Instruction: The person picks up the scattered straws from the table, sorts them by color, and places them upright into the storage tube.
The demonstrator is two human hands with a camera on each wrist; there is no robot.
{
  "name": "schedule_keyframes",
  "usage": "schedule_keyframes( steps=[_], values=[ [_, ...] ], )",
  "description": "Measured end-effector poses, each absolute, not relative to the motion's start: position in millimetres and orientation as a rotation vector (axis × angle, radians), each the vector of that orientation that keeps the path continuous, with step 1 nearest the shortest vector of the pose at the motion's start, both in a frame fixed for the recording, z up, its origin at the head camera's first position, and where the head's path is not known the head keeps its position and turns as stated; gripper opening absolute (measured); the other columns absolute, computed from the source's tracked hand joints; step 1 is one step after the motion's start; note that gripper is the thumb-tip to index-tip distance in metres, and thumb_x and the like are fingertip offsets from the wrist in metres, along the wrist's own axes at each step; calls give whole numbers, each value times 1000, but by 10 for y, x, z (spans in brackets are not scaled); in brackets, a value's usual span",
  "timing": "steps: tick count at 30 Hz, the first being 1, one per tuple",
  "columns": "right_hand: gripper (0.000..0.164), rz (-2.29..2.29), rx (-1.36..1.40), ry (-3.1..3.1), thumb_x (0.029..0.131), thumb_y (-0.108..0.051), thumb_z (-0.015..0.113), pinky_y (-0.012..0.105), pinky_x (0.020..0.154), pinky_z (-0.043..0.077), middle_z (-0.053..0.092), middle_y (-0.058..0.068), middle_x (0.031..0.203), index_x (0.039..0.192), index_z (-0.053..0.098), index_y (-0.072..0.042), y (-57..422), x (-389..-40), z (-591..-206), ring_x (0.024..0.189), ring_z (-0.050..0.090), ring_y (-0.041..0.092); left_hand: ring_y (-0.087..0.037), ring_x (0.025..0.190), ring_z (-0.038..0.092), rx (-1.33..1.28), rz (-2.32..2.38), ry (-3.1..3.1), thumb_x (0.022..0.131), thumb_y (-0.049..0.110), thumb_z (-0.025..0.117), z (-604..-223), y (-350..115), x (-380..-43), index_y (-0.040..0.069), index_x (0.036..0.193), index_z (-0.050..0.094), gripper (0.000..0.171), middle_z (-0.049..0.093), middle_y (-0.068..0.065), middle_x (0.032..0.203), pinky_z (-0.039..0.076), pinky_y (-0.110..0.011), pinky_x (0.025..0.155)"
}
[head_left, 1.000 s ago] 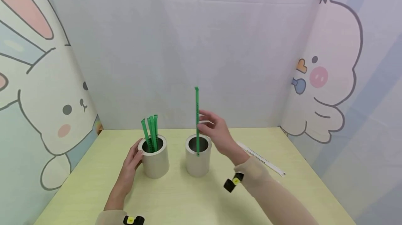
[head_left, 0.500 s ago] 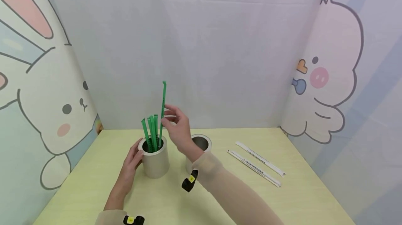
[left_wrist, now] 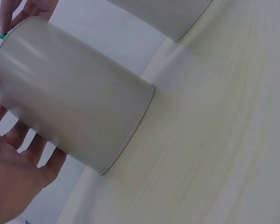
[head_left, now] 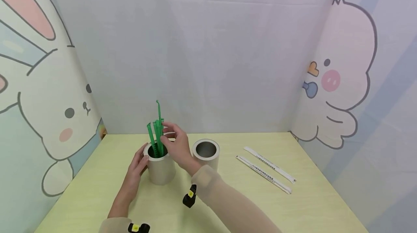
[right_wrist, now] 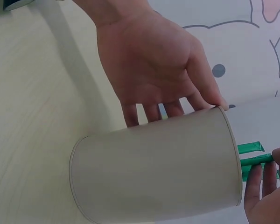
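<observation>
1. Head view, grips. The right grip was nearly closed, thumb and fingers pinching one green stick above the mouth of the left cup. This stick stood taller than the other green sticks in that cup; its lower end was hidden among them. The left grip was curved round the left side of the same cup, thumb near the rim.

2. Head view, surroundings. The right cup stood just beside the left one, upright on the bench, with no sticks visible in its mouth. To its right lay a farther white stick and a nearer white stick, roughly parallel and apart. A pale backdrop closed off the rear, with a rabbit drawing at left and a chick drawing at right.

3. Head view, obstructions. The right grip covered part of the left cup's rim. The right wrist and sleeve covered the lower part of the right cup.

4. Left wrist view. The left cup filled much of the view, the left grip's spread fingers against its wall. Its body hid most of the right grip and sticks. Part of the right cup showed at the top.

5. Right wrist view. The left thumb touched the rim; the cup hid the other fingertips. The right grip pinched the green stick just outside the mouth.
</observation>
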State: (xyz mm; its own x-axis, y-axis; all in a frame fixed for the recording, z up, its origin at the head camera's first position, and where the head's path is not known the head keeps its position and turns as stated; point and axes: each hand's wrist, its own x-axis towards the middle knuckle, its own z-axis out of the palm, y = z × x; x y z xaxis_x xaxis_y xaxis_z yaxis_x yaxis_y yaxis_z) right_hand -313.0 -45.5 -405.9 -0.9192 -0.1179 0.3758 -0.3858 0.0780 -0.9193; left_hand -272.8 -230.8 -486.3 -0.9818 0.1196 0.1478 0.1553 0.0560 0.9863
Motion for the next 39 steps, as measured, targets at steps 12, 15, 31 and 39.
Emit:
schedule_keyframes(
  steps=[12,15,31,39],
  values=[
    [43,1906,621,-2138,101,-6,70,30,94,60,70,7,127,143,66,-18,-138,-3098,-3942,110,69,15,-39,162,14,-310,-2098,-2282,116,45,36,-4851,-2313,-2707,25,172,12,65,15,-11,177,12,-75,125],
    [42,1879,676,-2150,102,-9,71,32,96,60,70,5,128,143,66,-18,48,-3088,-3819,113,68,17,-40,161,15,-304,-2075,-2302,116,45,37,-4832,-2324,-2694,26,172,11,65,15,-14,176,13,-75,125],
    [42,1577,621,-2248,100,-9,75,43,101,59,69,6,133,141,67,-15,1394,-2978,-3381,120,68,29,-10,142,42,-246,-1695,-2075,114,21,52,-4428,-2235,-2517,17,163,40,51,46,-4,160,39,-6,104],
    [43,1459,538,-2298,99,-8,76,49,102,59,66,11,139,140,67,-13,1842,-2863,-3564,125,66,36,-13,127,57,-534,-1551,-1887,106,-6,56,-4130,-1886,-2423,2,148,57,43,63,-8,138,46,-15,106]
  ],
)
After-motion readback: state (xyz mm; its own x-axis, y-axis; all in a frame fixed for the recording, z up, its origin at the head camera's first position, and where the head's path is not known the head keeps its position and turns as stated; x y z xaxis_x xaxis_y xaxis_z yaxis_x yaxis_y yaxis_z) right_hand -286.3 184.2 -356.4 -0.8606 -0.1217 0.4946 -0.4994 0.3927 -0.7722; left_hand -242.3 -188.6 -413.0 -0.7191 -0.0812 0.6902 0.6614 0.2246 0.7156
